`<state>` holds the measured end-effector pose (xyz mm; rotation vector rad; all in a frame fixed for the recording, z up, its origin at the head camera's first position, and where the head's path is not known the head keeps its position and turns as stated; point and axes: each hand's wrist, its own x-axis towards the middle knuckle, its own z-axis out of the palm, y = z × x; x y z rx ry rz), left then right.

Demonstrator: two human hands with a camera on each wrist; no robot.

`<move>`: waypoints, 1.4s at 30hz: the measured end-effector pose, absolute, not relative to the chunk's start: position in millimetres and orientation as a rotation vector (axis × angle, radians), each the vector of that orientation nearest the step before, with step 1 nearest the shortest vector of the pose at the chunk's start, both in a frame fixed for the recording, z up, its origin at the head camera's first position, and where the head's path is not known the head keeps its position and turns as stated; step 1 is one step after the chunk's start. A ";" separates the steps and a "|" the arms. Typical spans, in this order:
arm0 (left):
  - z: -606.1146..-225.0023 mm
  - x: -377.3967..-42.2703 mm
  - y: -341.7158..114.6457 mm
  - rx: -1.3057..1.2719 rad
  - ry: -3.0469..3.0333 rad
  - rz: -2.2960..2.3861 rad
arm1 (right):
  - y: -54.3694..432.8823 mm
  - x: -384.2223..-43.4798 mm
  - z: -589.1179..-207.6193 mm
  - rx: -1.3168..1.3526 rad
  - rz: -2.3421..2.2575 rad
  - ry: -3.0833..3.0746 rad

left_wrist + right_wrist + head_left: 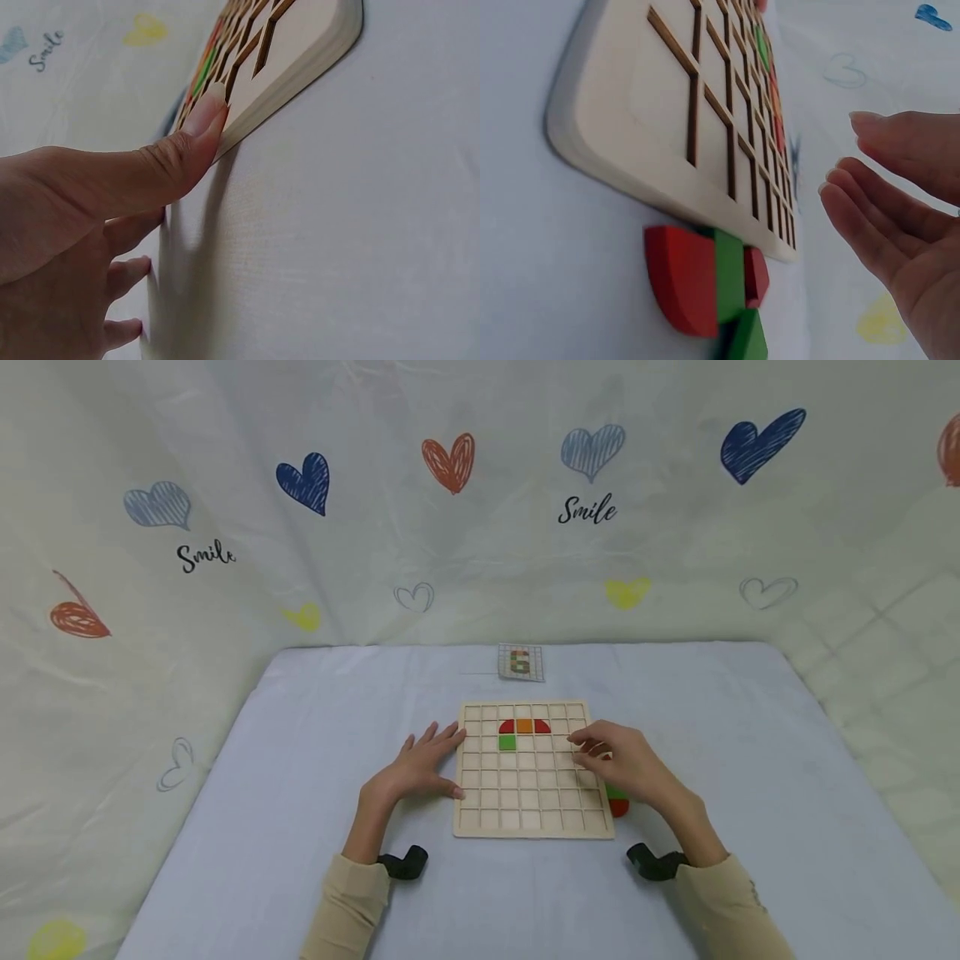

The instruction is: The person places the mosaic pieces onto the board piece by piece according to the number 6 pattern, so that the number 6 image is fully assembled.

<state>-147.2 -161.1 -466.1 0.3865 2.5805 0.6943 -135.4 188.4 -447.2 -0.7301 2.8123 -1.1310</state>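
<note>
A wooden grid board (528, 819) lies on the table. In its upper cells sit a red rounded piece (507, 727), an orange square (524, 726), another red rounded piece (542, 727) and a green square (507, 742) below the left red one. My left hand (420, 768) is spread at the board's left side, its thumb (206, 112) touching the edge. Over the board's right edge hovers my right hand (630, 760), fingers loosely bent and apart from the thumb, holding nothing. Loose red (682, 277) and green (729, 277) blocks lie beside the right edge, partly hidden by that hand in the head view.
Behind the board lies a small card (521, 662) with a coloured figure on a grid. A white cloth (315, 718) covers the table. A curtain (510, 552) printed with hearts hangs behind it. Dark wrist-camera mounts (405, 863) stick out near both wrists.
</note>
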 end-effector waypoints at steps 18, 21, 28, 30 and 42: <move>-466.8 -147.8 -161.6 0.388 2.582 0.714 | 241.8 -139.1 -435.4 -0.357 -0.985 2.747; -467.5 -147.8 -161.8 0.390 2.584 0.709 | 250.7 -141.2 -439.5 -0.305 -0.990 2.699; -468.4 -147.0 -162.0 0.407 2.588 0.705 | 273.5 -142.5 -448.1 -0.271 -0.984 2.671; -469.0 -147.5 -162.0 0.396 2.587 0.703 | 279.3 -142.2 -448.1 -0.287 -0.959 2.669; -476.0 -149.8 -162.7 0.374 2.585 0.687 | 294.8 -142.4 -453.6 -0.239 -0.921 2.579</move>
